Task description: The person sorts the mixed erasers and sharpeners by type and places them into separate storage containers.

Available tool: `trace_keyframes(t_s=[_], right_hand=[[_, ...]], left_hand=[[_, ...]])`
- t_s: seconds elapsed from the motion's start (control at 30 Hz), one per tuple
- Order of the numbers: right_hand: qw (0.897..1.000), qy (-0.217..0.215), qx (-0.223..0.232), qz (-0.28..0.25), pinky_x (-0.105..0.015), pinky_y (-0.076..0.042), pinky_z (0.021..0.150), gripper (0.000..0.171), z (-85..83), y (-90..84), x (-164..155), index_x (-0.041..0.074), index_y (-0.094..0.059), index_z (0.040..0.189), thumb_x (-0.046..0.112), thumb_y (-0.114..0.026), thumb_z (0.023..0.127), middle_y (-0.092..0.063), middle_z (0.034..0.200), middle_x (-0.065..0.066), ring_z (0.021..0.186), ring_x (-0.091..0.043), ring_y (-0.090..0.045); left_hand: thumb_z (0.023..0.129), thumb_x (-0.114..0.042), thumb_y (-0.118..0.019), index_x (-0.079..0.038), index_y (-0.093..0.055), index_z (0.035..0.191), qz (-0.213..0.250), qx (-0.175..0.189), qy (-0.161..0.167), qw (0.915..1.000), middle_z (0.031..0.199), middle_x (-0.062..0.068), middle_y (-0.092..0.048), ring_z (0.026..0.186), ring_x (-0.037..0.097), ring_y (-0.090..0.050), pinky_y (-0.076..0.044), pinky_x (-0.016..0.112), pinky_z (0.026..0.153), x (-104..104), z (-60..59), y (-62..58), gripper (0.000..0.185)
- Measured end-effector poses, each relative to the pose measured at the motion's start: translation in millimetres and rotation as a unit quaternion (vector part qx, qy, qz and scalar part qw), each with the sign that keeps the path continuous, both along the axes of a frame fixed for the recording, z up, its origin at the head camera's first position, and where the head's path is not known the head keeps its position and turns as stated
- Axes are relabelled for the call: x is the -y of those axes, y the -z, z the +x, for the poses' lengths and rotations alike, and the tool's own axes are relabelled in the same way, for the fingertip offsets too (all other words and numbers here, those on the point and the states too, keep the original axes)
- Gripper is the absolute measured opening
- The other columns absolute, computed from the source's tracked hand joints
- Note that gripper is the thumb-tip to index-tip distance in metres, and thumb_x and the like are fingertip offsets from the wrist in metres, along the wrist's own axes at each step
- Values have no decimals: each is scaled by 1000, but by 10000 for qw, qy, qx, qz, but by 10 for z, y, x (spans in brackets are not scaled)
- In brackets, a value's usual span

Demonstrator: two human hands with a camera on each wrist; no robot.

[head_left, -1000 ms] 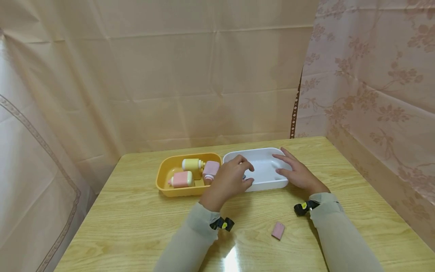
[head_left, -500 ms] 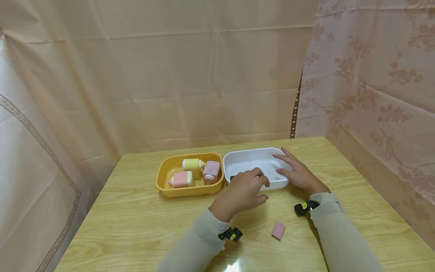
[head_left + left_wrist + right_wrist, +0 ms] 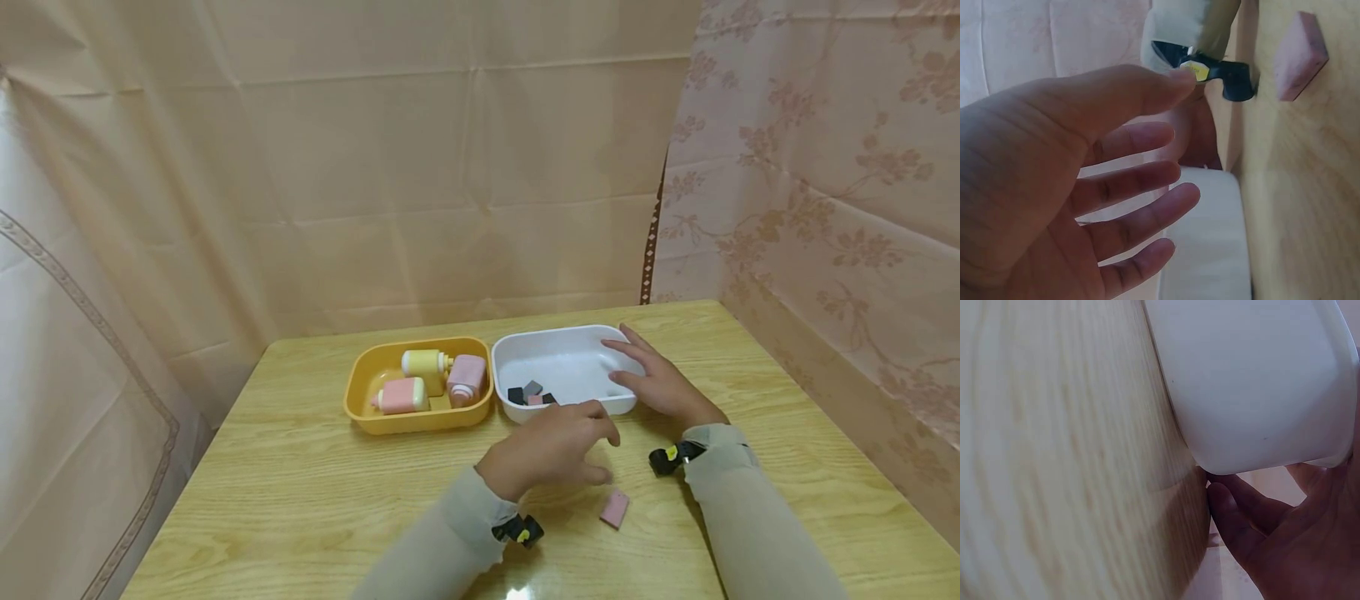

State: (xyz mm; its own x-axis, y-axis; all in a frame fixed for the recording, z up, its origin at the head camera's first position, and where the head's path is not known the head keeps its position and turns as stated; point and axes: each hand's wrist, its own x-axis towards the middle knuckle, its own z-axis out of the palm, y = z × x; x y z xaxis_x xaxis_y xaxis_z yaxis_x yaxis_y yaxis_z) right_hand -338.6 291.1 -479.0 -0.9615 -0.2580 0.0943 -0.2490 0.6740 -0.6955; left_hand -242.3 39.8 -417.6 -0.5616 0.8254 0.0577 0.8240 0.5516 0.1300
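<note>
Left hand (image 3: 551,450) open, fingers spread, empty, just above pink block (image 3: 614,507) lying apart toward wrist side. Right hand (image 3: 660,382) flat against white tub (image 3: 592,406), gripping nothing.

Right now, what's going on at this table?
A person's right hand rests on the rim of a white tub holding a few small dark and pink blocks. The left hand, empty with fingers spread, hovers above a pink block lying on the table. Beside it, a yellow tub holds toy bottles.
</note>
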Motion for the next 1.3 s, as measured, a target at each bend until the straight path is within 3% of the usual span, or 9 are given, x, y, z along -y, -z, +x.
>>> trace_keyframes(t_s=[0.13,0.27,0.43,0.73,1.3], right_hand=[[10000,-10,-28,-46,-82,-9,114,58,-2,-1,6,23,-45,158,33,-62,103,-1,176,-2,159,-45,-4],[10000,-42,-56,-32,-82,-9,113,57,2,-3,3,23,-44,158,31,-62,104,-1,176,-3,159,-46,-4],[10000,-15,37,-61,-81,-8,114,57,-8,0,-5,26,-43,158,30,-62,104,1,176,0,160,-44,-2],[10000,14,91,-23,-82,-8,114,58,-21,3,-11,31,-42,159,32,-61,104,2,176,3,160,-43,-2],[9998,65,169,-59,-82,-7,114,58,-2,-1,-11,30,-42,159,33,-61,104,3,176,3,160,-44,-1]], left_hand=[[89,-54,-77,-30,-71,125,-184,-12,150,9997,126,-14,-61,116,3,-59,-47,23,105,-32,37,42,44],[88,-59,-76,-31,-71,126,-288,242,241,9990,126,-15,-59,115,2,-58,-47,21,103,-75,67,107,47],[93,-52,-73,-33,-70,126,-379,453,419,9974,125,-17,-57,111,-2,-56,-45,18,100,-114,113,178,38],[96,-37,-66,-35,-69,121,-456,455,622,9960,123,-21,-55,110,-4,-55,-45,20,98,-140,146,213,25],[89,-33,-77,-35,-71,117,-816,357,940,9916,115,-20,-58,95,-4,-54,-46,17,84,-231,144,289,29]])
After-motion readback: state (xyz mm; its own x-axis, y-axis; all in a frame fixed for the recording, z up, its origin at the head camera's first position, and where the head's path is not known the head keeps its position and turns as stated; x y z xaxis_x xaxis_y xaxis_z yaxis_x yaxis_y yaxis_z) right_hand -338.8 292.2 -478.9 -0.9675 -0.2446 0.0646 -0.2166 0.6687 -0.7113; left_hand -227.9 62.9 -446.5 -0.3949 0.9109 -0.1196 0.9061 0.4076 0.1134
